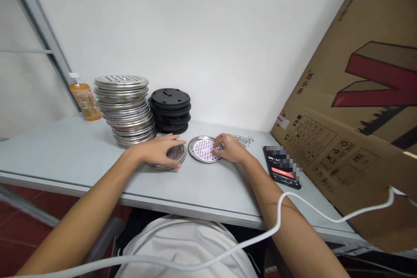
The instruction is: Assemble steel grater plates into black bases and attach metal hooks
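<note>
My left hand (160, 150) lies spread over a low stack of round metal discs (176, 153), thumb and fingers apart. Right of it, a shallow round metal dish (191, 144) rests flat on the table, with a pale perforated plate (202, 150) inside. Over that dish's right side my right hand (228, 147) has its fingers curled towards the thumb; whatever they pinch is hidden. Small wire pieces (245, 140) lie in a loose heap just behind my right hand.
A tall stack of metal discs (125, 108) stands at the back left, beside a stack of black round bases (170, 110). An orange bottle (85, 100) stands near the wall. On the right are a phone (282, 167) and a large cardboard box (352, 139). A white cable (254, 239) crosses in front.
</note>
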{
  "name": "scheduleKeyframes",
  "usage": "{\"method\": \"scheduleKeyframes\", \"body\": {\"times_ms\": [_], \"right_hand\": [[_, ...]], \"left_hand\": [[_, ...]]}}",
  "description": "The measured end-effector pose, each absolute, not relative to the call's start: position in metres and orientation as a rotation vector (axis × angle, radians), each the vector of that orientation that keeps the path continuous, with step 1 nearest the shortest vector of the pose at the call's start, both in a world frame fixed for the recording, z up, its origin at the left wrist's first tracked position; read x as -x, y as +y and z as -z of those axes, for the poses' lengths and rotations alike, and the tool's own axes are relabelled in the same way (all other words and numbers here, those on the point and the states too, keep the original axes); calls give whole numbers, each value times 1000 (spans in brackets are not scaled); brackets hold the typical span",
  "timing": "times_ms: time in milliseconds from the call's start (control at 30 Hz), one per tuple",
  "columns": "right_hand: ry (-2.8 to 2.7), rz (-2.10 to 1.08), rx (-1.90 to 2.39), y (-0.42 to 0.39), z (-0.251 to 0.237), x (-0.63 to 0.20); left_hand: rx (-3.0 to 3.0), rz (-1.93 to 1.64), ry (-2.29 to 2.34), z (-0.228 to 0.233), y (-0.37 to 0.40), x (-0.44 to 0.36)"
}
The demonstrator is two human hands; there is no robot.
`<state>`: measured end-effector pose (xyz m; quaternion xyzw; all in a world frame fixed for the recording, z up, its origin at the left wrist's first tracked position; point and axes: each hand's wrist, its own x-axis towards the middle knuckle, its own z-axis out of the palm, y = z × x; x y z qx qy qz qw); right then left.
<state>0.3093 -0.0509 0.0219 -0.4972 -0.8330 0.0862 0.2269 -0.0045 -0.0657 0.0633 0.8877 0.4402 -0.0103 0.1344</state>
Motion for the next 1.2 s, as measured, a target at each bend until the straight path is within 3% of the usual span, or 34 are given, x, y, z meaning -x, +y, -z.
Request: {"method": "scheduleKeyframes", "body": {"times_ms": [133, 333, 667, 1200], "right_hand": [[-2301, -250, 1354, -52, -25, -310], [-2264, -325, 1433, -49, -26, -318], [-2353, -343, 1285, -52, -30, -313], [-2351, -414, 1188, -58, -32, -308]], "left_hand": [[-2622, -106, 1115, -69, -26, -34], [-2567, -255, 977, -35, 18, -67], [-2692, -221, 937, -35, 9, -49], [-2376, -136, 902, -51, 2, -33]]}}
